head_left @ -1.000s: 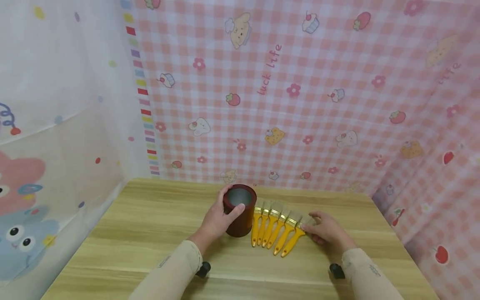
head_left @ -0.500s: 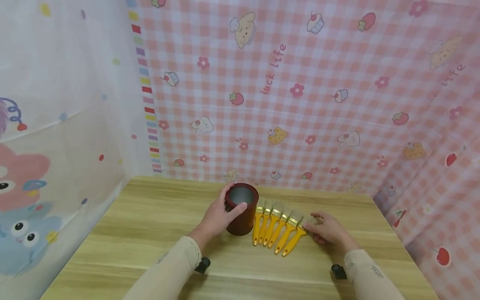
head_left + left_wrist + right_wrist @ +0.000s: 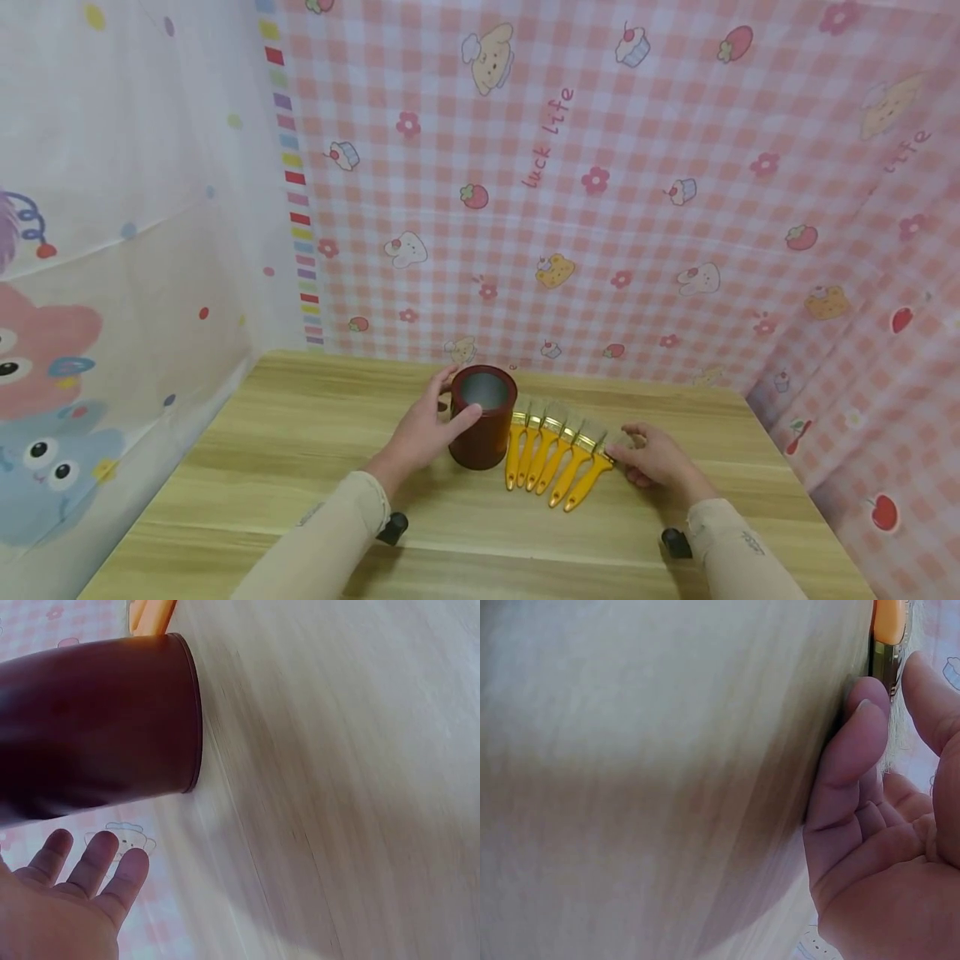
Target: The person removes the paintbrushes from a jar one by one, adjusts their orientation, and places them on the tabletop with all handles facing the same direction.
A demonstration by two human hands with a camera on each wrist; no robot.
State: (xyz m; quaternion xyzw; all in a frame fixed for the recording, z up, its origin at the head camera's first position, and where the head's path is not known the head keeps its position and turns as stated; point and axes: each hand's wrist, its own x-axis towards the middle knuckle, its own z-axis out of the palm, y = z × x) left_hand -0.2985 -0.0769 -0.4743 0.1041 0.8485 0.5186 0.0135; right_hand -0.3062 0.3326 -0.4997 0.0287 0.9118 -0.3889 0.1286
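A dark red-brown cylindrical holder (image 3: 478, 437) with a grey inside stands upright on the table. My left hand (image 3: 420, 429) is beside it, fingers spread on its left; in the left wrist view these fingers (image 3: 90, 862) are apart from its wall. The thumb overlaps the holder's near side in the head view; contact cannot be told. Just right of the holder, several yellow-handled paintbrushes (image 3: 552, 458) lie fanned out, pale bristles pointing away. My right hand (image 3: 656, 458) pinches the rightmost paintbrush (image 3: 588, 485) near its metal band, thumb and fingers on either side of the bristles (image 3: 900, 731).
The wood-grain table (image 3: 300, 467) runs back to a pink checked cloth (image 3: 525, 233). A white printed cloth (image 3: 150, 250) hangs on the left. Dark wrist pieces sit under both sleeves (image 3: 742, 542).
My left hand has drawn back to the left, its fingers leaving the holder's side. The right hand and the paintbrushes keep their places. The head view has shifted slightly.
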